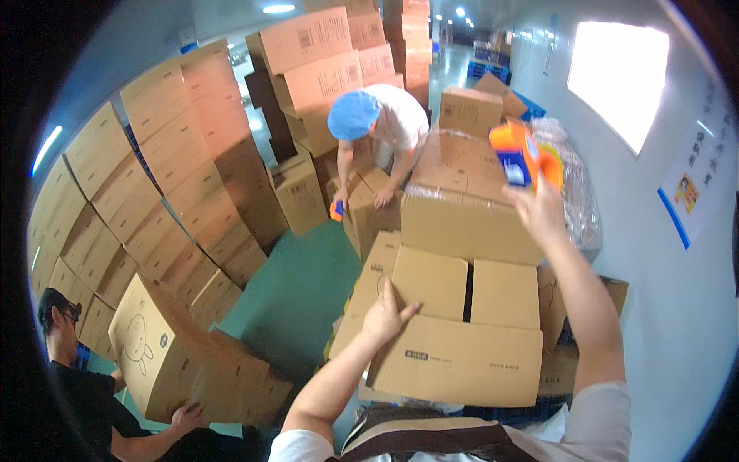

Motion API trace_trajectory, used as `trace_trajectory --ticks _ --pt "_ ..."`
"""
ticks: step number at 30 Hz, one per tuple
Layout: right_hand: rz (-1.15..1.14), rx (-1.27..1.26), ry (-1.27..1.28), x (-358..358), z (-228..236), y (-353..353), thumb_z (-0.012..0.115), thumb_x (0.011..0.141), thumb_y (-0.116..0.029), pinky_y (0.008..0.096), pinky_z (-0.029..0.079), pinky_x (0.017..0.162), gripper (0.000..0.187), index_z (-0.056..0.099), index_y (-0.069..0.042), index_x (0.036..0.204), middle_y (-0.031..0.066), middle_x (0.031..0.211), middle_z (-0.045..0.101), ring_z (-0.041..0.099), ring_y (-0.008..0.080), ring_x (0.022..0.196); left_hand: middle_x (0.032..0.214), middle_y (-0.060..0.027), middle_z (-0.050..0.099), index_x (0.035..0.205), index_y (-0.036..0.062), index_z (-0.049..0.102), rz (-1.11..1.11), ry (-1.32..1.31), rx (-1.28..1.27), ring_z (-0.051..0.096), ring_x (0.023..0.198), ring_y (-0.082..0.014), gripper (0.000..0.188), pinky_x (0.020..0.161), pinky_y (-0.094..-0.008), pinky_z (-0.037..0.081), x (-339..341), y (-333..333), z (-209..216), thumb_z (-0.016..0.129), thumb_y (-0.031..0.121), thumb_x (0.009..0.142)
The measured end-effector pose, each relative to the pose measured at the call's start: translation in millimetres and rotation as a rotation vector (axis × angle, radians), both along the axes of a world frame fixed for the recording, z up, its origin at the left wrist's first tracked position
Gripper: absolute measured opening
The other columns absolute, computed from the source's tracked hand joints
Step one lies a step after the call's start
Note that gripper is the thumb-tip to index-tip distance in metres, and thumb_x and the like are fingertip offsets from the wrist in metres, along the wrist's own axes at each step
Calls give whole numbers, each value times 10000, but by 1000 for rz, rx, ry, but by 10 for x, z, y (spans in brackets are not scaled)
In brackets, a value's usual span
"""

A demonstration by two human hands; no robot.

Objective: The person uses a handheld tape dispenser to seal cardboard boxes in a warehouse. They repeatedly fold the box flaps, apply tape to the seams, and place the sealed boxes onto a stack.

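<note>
A large brown cardboard carton (462,358) lies before me with its top flaps up. The far flap stands raised, the near flap leans toward me, and two inner flaps lie folded in with a dark gap between them. My left hand (385,317) rests at the carton's left side, thumb and forefinger spread, pressing on the cardboard. Raised above the far right corner, my right hand (539,206) is closed round the handle of an orange and blue tape dispenser (517,154). The dispenser is apart from the carton.
Across from me, a person in a blue hair cap (354,115) bends over a carton, holding another tape dispenser (336,211). At lower left, someone in black holds a big carton (154,346). Tall carton stacks (185,146) line the left; plastic wrap (579,181) lies near the right wall.
</note>
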State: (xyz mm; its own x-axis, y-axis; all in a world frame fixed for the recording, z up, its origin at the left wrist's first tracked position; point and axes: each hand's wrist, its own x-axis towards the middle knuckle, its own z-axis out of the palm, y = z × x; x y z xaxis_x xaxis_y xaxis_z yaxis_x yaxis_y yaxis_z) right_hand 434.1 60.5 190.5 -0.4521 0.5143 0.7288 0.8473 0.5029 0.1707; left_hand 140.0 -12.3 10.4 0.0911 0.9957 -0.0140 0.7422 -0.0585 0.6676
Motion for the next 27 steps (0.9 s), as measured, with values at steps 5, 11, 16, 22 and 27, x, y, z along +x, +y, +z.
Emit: trace_trajectory --ticks 5,11,16,22,27 --pt "-22 -702 320 -128 -350 -236 632 796 -260 392 470 759 243 625 -162 1019 199 924 590 604 303 835 1337 -308 295 1362 -57 -22 56 -171 374 395 1193 -403 1082 955 -405 374 -121 -98 -11 698 419 708" --pt "-111 -458 -16 -128 -1209 -1198 714 705 -231 457 406 849 302 658 -153 991 209 1165 472 478 385 1020 1316 -303 337 1363 -60 83 43 -249 -53 387 1214 -374 917 983 -394 345 -68 -176 158 640 375 780" --pt "-604 -427 349 597 -1284 -1347 631 792 -298 422 378 912 368 617 -74 1083 227 1192 468 483 354 1058 1111 -328 514 1338 -106 132 58 -229 -43 509 1070 -407 852 903 -397 408 -79 -62 125 525 463 840" --pt "-236 -737 1292 821 -2308 -1240 532 878 -306 332 352 939 433 521 -11 1195 169 1183 508 490 271 1074 1269 -310 387 1335 -114 112 -73 -201 -40 390 1208 -375 998 995 -379 333 -73 -14 135 649 483 743" --pt "-499 -580 829 699 -1779 -1312 527 879 -214 340 350 945 352 544 -33 1181 175 1182 503 495 266 1056 1248 -287 416 1321 -89 186 -40 -129 3 417 1190 -354 959 979 -380 353 -95 -75 81 726 402 699"
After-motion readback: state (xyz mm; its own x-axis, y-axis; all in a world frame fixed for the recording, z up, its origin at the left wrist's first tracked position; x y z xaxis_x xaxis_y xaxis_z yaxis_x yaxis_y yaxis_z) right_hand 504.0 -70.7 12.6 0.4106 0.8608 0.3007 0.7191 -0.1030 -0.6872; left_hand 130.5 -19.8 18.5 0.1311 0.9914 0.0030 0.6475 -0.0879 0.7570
